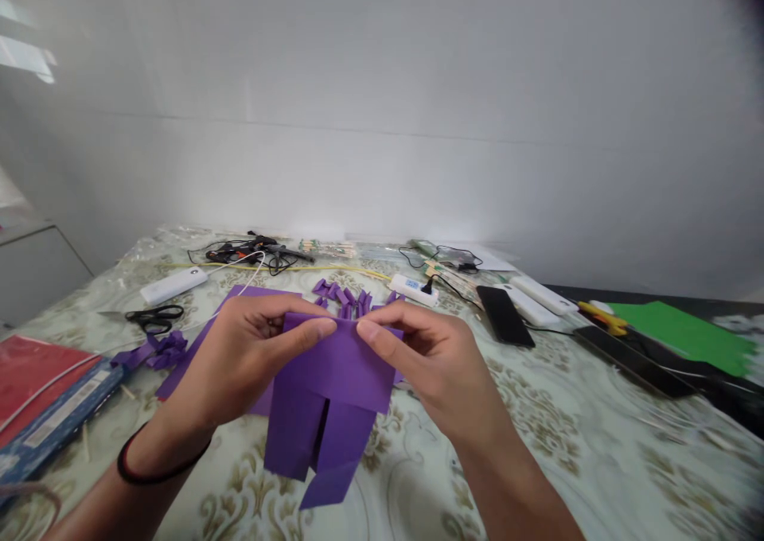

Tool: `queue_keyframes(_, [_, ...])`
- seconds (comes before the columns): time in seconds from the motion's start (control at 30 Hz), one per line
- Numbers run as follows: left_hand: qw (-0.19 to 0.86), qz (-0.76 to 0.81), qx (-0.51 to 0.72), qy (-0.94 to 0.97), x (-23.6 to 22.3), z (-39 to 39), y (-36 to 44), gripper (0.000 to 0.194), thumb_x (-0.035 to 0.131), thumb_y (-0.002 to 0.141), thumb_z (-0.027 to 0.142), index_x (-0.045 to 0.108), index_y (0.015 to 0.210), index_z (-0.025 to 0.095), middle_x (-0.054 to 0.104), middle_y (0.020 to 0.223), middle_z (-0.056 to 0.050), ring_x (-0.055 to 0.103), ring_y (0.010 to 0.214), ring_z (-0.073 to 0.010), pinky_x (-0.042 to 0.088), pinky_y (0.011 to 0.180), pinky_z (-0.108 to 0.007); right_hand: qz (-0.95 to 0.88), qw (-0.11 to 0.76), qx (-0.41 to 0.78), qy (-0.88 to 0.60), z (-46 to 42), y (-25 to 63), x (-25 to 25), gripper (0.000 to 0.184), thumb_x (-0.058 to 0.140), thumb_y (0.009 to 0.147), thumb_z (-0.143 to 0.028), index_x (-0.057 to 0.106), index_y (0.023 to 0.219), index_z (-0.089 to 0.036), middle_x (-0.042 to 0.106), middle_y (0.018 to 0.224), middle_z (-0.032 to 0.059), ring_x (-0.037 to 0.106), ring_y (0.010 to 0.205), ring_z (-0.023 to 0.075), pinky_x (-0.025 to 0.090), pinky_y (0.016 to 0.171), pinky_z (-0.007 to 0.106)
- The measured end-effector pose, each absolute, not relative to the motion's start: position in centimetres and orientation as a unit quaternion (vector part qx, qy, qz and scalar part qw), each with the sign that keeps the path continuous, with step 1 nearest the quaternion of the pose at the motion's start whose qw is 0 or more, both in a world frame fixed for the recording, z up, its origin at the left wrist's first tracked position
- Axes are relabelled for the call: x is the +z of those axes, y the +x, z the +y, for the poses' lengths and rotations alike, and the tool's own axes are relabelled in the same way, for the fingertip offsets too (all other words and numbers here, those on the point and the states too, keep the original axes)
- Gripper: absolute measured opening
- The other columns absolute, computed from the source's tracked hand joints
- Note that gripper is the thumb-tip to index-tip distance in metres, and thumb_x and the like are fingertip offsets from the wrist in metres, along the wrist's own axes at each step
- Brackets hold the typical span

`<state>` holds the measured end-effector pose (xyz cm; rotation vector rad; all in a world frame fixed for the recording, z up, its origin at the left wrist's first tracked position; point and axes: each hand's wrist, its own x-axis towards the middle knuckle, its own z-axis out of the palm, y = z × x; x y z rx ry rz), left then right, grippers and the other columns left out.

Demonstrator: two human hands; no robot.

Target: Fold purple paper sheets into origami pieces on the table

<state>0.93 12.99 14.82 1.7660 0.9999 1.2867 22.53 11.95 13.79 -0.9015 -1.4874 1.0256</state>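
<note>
A folded purple paper hangs between my two hands, its lower part split into two flaps with a dark gap between them. My left hand pinches its top edge near the middle, thumb in front. From the other side my right hand pinches the same edge, its thumb close to the left one. Behind the hands lies a purple sheet, partly hidden by my left hand. Several small folded purple paper pieces lie on the table just beyond the held paper.
Black-handled scissors and crumpled purple paper lie left, near a red sheet. Glue guns with cords are at the back. A white power strip, black phone, yellow-handled tool and green sheet lie right.
</note>
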Motion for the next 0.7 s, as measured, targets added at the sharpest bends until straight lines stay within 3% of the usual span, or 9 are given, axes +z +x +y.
queue_keyframes(0.13, [0.399,0.401,0.504,0.653,14.7,13.5,0.4,0.018,0.087,0.091,0.041,0.09,0.095,0.025,0.087,0.093,-0.003,0.08,0.082,-0.0188,0.062,0.069,-0.021,-0.619,0.48,0.463,-0.415,12.5,23.3,13.5,0.039,0.081,0.089,-0.051,0.071,0.07,-0.018,0.055,0.063,-0.0039,0.048,0.059,0.0103,0.04,0.053,0.023])
queue_keyframes(0.2, [0.451,0.389,0.48,0.645,14.3,13.8,0.2,0.029,0.09,0.089,0.041,0.087,0.112,0.025,0.087,0.102,-0.005,0.082,0.088,-0.0213,0.065,0.074,-0.025,-0.61,0.47,0.461,-0.44,13.0,23.8,13.1,0.05,0.08,0.088,-0.058,0.061,0.063,-0.019,0.048,0.061,-0.0058,0.043,0.057,0.0095,0.037,0.051,0.023])
queue_keyframes(0.27, [0.501,0.376,0.452,0.635,13.2,13.8,0.0,0.05,0.091,0.087,0.04,0.077,0.134,0.028,0.086,0.111,-0.005,0.083,0.094,-0.0244,0.069,0.078,-0.03,-0.602,0.458,0.473,-0.452,13.3,24.2,12.0,0.051,0.08,0.088,-0.061,0.059,0.065,-0.02,0.049,0.062,-0.0057,0.046,0.057,0.0101,0.041,0.051,0.024])
queue_keyframes(0.33, [0.524,0.381,0.421,0.635,11.1,13.6,-0.2,0.061,0.086,0.091,0.041,0.065,0.148,0.029,0.084,0.113,-0.007,0.084,0.095,-0.0277,0.071,0.079,-0.036,-0.599,0.439,0.491,-0.455,13.2,24.4,10.0,0.041,0.081,0.087,-0.059,0.069,0.081,-0.02,0.052,0.063,-0.006,0.053,0.057,0.0121,0.047,0.052,0.025])
queue_keyframes(0.37, [0.509,0.394,0.401,0.651,9.6,13.3,-0.3,0.06,0.081,0.095,0.043,0.061,0.15,0.029,0.084,0.111,-0.007,0.085,0.095,-0.0288,0.072,0.079,-0.038,-0.598,0.429,0.499,-0.458,13.0,24.5,8.7,0.038,0.081,0.086,-0.056,0.074,0.099,-0.021,0.052,0.063,-0.0075,0.055,0.057,0.0131,0.049,0.052,0.025])
queue_keyframes(0.43, [0.463,0.423,0.364,0.689,6.4,12.6,-0.6,0.049,0.07,0.103,0.044,0.059,0.147,0.025,0.084,0.103,-0.007,0.085,0.089,-0.0291,0.072,0.073,-0.038,-0.597,0.407,0.509,-0.468,12.2,24.4,5.5,0.054,0.081,0.086,-0.05,0.07,0.131,-0.021,0.049,0.064,-0.0103,0.058,0.057,0.0146,0.055,0.053,0.027])
queue_keyframes(0.53, [0.418,0.445,0.332,0.719,1.6,11.0,-1.1,0.034,0.064,0.106,0.037,0.065,0.135,0.02,0.082,0.107,-0.011,0.085,0.091,-0.0308,0.072,0.069,-0.038,-0.611,0.369,0.506,-0.484,10.7,23.8,0.7,0.058,0.078,0.089,-0.043,0.064,0.139,-0.018,0.058,0.069,-0.0075,0.065,0.059,0.0168,0.059,0.053,0.029])
queue_keyframes(0.63, [0.332,0.438,0.305,0.777,-1.6,9.4,-1.7,0.024,0.065,0.102,0.022,0.074,0.124,0.021,0.069,0.146,-0.017,0.068,0.137,-0.0378,0.063,0.108,-0.056,-0.647,0.35,0.454,-0.503,9.5,23.4,-2.1,0.049,0.075,0.089,-0.024,0.067,0.138,-0.018,0.074,0.091,0.0033,0.075,0.082,0.0223,0.067,0.075,0.04])
queue_keyframes(0.7, [0.286,0.403,0.278,0.824,-2.6,8.7,-2.1,0.029,0.059,0.101,0.012,0.078,0.121,0.022,0.06,0.16,-0.016,0.056,0.151,-0.0375,0.049,0.124,-0.061,-0.679,0.349,0.401,-0.507,8.8,23.4,-2.6,0.053,0.073,0.088,-0.013,0.068,0.14,-0.021,0.075,0.123,0.0124,0.073,0.115,0.0294,0.062,0.103,0.055])
